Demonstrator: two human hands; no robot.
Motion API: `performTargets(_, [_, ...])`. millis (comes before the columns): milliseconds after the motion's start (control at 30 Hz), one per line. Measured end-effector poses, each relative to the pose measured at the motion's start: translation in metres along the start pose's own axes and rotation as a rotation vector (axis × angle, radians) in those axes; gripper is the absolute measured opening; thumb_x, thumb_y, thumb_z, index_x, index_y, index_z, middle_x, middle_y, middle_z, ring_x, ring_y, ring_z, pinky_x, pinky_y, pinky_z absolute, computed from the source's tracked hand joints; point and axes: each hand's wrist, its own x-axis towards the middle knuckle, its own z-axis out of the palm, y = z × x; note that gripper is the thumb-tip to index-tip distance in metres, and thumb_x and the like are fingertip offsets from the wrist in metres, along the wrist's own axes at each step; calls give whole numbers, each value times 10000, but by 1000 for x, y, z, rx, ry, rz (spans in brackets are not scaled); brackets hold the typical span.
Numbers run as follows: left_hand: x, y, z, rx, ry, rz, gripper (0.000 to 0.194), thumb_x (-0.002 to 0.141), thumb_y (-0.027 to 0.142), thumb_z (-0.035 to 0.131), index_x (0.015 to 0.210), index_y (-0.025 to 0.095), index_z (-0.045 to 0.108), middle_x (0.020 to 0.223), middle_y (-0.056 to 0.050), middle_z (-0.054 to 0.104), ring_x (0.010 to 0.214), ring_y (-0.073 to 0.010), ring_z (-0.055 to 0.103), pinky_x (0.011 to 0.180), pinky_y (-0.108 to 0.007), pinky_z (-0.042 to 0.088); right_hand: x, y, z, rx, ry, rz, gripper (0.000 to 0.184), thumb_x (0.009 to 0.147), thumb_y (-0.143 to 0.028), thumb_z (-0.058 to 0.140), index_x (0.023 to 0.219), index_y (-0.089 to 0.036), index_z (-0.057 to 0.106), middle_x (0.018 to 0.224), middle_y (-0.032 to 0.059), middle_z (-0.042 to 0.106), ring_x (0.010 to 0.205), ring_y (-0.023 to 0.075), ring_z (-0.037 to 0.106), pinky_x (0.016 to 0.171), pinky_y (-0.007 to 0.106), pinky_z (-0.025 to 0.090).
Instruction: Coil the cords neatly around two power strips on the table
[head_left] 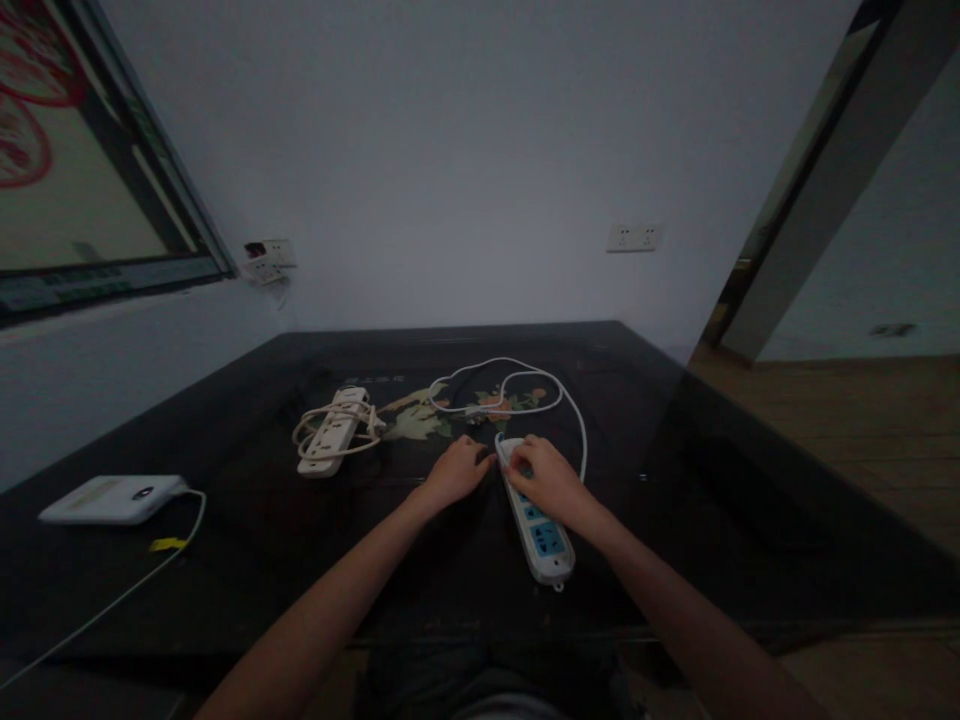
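Observation:
A white power strip with blue socket faces lies lengthwise on the dark table, its near end toward me. My right hand rests over its far half, fingers curled in a pinch close to the strip's top; whatever is between the fingertips is hidden. Just left of the far end is my left hand, fingers loosely stretched and thumb close to the strip's edge. Whether it touches the strip I cannot tell. A white cord loops behind both hands and passes down behind my right hand. Its plug lies beyond my left hand.
Left of my hands lies another white power strip with its cord wound round it. A white box-like device with a cable sits at the far left. Wall sockets are on the wall behind the black table.

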Motion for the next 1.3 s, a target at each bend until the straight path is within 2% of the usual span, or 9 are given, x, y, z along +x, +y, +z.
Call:
performTargets(200, [-22, 17, 14, 152, -75, -42, 379, 808, 513, 519, 1012, 241, 687, 1024, -118, 607, 991, -295, 543, 903, -438, 406, 1, 23, 8, 322, 74, -28, 98, 809, -190, 496, 711, -186, 489, 901, 52, 518, 939, 186, 524, 875, 343, 407])
performTargets(267, [-23, 23, 19, 82, -64, -104, 396, 797, 506, 548, 1078, 250, 662, 1096, -127, 603, 1069, -323, 527, 936, -471, 387, 0, 22, 11, 396, 133, -52, 92, 804, -185, 492, 714, -190, 475, 964, 67, 520, 1006, 191, 514, 923, 353, 396])
performTargets(433, [-20, 42, 12, -746, -57, -165, 568, 823, 430, 583, 1359, 336, 421, 1291, -46, 569, 1148, -253, 554, 946, -370, 439, 2, 2, 6, 579, 280, -98, 118, 834, -267, 504, 739, -205, 471, 1139, 88, 479, 1135, 200, 483, 896, 338, 454])
performTargets(567, [-26, 59, -2, -1163, -45, -288, 761, 804, 389, 634, 1420, 452, 193, 1307, -15, 561, 957, -207, 657, 783, -343, 537, 9, -17, -5, 652, 297, -155, 140, 857, -322, 502, 772, -212, 492, 1226, 88, 439, 1148, 205, 489, 824, 313, 502])
performTargets(733, [-27, 59, -10, -1283, 55, -340, 525, 801, 380, 644, 1271, 331, 414, 1071, -42, 663, 804, -192, 677, 731, -367, 563, 13, -23, -5, 573, 408, -151, 152, 877, -354, 477, 822, -221, 525, 1074, 78, 536, 1023, 201, 542, 853, 347, 475])
performTargets(833, [-25, 53, -10, -1301, 108, -335, 385, 798, 382, 649, 1125, 263, 486, 970, -34, 674, 768, -182, 672, 736, -365, 562, 8, -22, -1, 607, 324, -83, 189, 898, -387, 437, 847, -222, 514, 773, 32, 560, 736, 166, 568, 675, 300, 477])
performTargets(933, [-23, 53, -11, -1309, 153, -312, 364, 784, 380, 665, 1082, 247, 505, 933, -26, 672, 794, -187, 669, 750, -354, 557, 2, -22, 6, 692, 164, 11, 223, 906, -440, 403, 891, -230, 476, 541, -48, 447, 463, 120, 445, 463, 237, 358])
performTargets(1133, [-22, 54, -12, -1343, 161, -305, 342, 816, 380, 626, 1102, 242, 498, 939, -30, 676, 798, -178, 670, 769, -346, 547, 0, -22, 18, 750, 88, 22, 219, 882, -440, 446, 920, -226, 475, 566, -53, 473, 453, 111, 434, 437, 217, 300])
performTargets(1300, [-15, 46, -19, -1378, 287, -369, 300, 856, 366, 572, 1106, 214, 505, 942, -54, 682, 759, -177, 666, 717, -339, 554, -3, -25, 18, 610, 50, -6, 221, 890, -421, 446, 840, -213, 501, 580, -38, 516, 481, 114, 459, 472, 216, 305])
